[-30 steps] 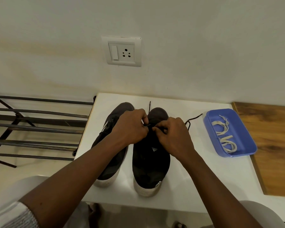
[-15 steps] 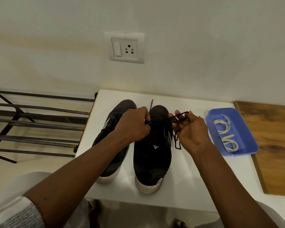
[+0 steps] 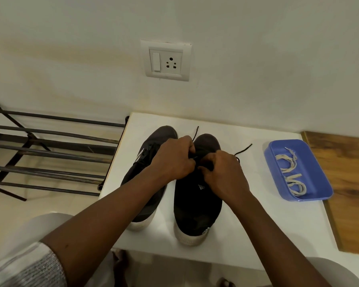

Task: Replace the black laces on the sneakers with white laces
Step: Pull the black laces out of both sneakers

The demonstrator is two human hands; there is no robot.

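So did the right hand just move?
Yes, the right hand went left, from beside the blue plastic tray back to the black sneaker's black laces.

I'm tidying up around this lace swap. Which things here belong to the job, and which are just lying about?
Job: left sneaker, right sneaker, black lace, white laces, blue tray, left hand, right hand.
Lying about: metal rack, wall socket, wooden board.
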